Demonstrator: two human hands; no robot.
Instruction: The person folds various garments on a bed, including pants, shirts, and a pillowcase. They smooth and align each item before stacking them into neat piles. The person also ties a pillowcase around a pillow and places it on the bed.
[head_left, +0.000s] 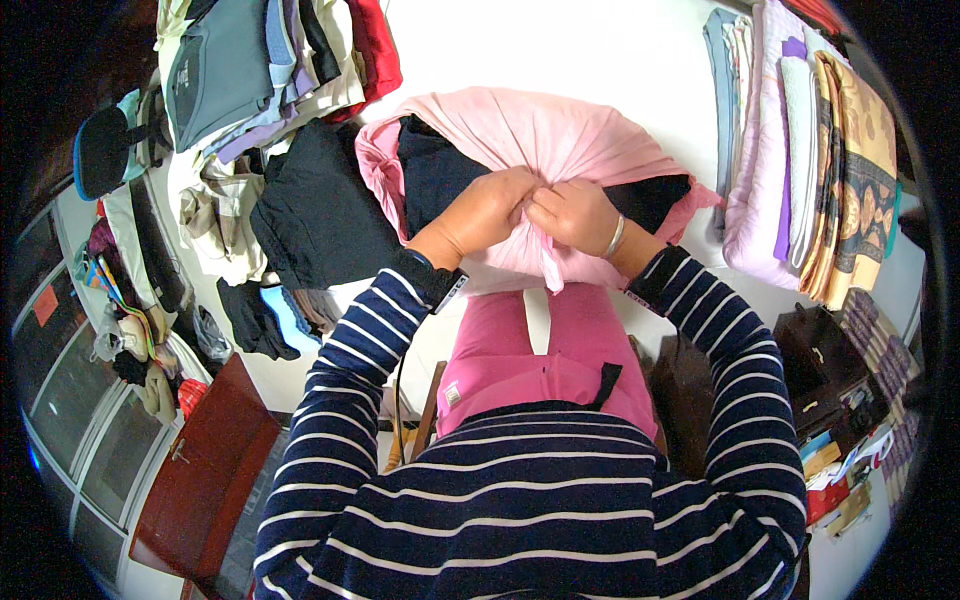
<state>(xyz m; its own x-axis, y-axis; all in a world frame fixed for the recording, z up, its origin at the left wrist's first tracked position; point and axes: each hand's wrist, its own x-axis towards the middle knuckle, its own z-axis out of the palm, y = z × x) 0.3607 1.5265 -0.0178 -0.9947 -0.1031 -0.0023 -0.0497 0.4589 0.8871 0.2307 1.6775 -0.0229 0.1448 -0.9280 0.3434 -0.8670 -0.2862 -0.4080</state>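
Note:
A pink cloth (495, 120) is wrapped around dark folded fabric (435, 176), which shows through gaps on the left and right. My left hand (487, 206) and my right hand (574, 214) meet over the middle of this bundle, both pinching the gathered cloth. Folds run outward from the pinch, and a twisted pink end (552, 270) hangs below the fingers. On the right wrist is a light bangle (616, 236). The fingertips partly hide the gathered spot, so whether it is knotted cannot be seen.
Left of the bundle lie a black garment (322, 202) and a stack of folded clothes (225, 82), with a red piece (375, 52) behind. At right stand folded bedding (757, 157) and a patterned brown cloth (855, 180). A dark red door (202, 465) is at lower left.

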